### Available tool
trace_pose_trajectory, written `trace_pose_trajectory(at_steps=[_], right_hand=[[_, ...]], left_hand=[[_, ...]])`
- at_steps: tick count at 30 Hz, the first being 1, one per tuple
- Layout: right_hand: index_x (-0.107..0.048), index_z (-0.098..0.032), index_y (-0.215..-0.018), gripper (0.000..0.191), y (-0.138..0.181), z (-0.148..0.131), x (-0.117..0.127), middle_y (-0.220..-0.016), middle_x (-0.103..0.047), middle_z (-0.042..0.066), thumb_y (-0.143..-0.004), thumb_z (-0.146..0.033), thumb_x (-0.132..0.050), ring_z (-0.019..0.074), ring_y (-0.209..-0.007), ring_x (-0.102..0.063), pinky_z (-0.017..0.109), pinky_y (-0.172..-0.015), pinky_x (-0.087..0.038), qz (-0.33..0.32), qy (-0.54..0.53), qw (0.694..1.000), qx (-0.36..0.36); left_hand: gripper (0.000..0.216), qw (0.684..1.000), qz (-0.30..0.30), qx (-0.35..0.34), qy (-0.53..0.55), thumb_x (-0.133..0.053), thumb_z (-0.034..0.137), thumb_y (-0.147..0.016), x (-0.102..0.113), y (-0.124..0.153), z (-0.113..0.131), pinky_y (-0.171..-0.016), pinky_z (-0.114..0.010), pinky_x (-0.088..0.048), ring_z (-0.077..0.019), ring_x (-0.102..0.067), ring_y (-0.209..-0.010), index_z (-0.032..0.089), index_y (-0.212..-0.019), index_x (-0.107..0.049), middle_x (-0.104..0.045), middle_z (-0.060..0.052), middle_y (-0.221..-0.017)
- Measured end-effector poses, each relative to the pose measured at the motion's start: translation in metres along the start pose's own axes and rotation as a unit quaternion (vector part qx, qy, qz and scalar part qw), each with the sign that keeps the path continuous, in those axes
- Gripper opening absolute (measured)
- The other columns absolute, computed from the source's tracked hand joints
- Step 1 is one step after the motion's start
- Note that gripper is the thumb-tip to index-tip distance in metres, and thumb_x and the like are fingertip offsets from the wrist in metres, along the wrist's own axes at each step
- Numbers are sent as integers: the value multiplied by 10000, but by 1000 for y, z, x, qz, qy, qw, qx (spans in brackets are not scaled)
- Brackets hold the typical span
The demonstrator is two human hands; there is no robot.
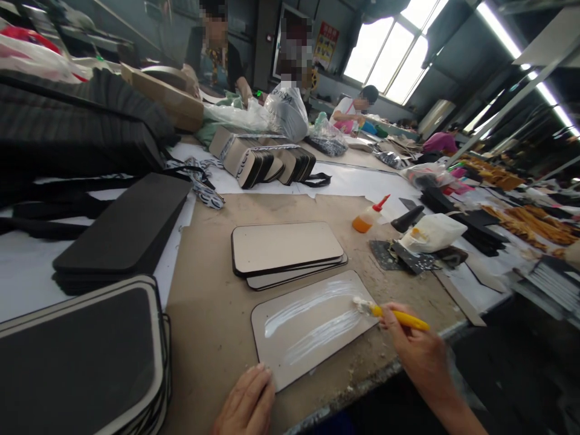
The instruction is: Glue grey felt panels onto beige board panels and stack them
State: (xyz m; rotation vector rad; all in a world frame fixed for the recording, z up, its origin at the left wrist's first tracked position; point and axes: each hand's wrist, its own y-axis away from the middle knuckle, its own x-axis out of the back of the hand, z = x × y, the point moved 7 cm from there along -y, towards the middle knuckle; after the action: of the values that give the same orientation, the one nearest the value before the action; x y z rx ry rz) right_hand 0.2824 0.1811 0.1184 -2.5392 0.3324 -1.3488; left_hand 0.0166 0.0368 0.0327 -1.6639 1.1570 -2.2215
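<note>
A grey rounded board (312,326) lies flat near the table's front edge, streaked with white glue. My right hand (419,350) grips a yellow-handled brush (394,315), whose white bristles touch the board's right end. My left hand (247,402) presses its fingertips on the board's near left corner. Just beyond lies a small stack of similar grey boards (285,249).
An orange glue bottle with a red tip (369,217) and a white bag (432,232) stand to the right. Black foam pads (127,232) and edged panels (81,356) are stacked at left. Other people work at the far end of the brown table (212,314).
</note>
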Motion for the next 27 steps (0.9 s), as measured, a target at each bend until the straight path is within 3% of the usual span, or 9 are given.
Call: trace_pose_trajectory(at_steps=[8, 12, 16, 18, 20, 27], right_hand=[[-643, -177, -823, 261, 49, -71, -46, -665, -669, 38, -776, -429, -598, 181, -569, -653, 246, -552, -561, -149, -249, 956, -43], [-641, -188, -784, 241, 63, -77, -62, -673, -655, 24, -791, -421, -578, 160, -528, -634, 229, -516, -548, -206, -274, 939, -40], [-642, -189, -784, 275, 39, -55, -28, -644, -664, 26, -761, -455, -578, 180, -546, -645, 237, -527, -549, -108, -130, 986, 0], [-641, -198, -778, 278, 26, -51, -11, -629, -661, 18, -757, -466, -569, 182, -561, -647, 241, -552, -549, -63, -70, 995, 22], [-641, -203, -780, 269, 22, -60, -9, -643, -659, 14, -766, -459, -561, 172, -567, -642, 239, -571, -547, -63, -72, 994, 49], [-619, -184, -813, 240, 35, -113, -84, -666, -629, 29, -837, -401, -518, 162, -573, -618, 251, -562, -529, -182, -256, 946, 78]], left_hand=[[249, 997, 2, 63, 50, -509, 62, -790, 9, 1, 1, -894, -304, -520, -215, -591, -1046, 100, -1010, -621, -672, -122, -992], [240, 997, -11, 64, 37, -525, 88, -795, 10, 3, 2, -897, -297, -517, -208, -597, -1032, 96, -1015, -620, -674, -126, -984], [254, 997, -16, 66, 29, -528, 89, -785, 9, 4, 3, -885, -319, -526, -222, -597, -1034, 89, -1025, -613, -674, -137, -990], [249, 997, -13, 68, 24, -520, 81, -782, 10, 3, 3, -878, -322, -531, -221, -604, -1022, 94, -1011, -617, -679, -133, -980], [244, 998, -7, 63, 19, -498, 75, -785, 10, 1, 4, -873, -317, -532, -213, -615, -1000, 100, -995, -620, -685, -124, -961], [226, 998, 18, 58, -8, -444, 73, -809, 9, -2, 2, -823, -271, -549, -176, -653, -899, 136, -908, -636, -702, -76, -878]])
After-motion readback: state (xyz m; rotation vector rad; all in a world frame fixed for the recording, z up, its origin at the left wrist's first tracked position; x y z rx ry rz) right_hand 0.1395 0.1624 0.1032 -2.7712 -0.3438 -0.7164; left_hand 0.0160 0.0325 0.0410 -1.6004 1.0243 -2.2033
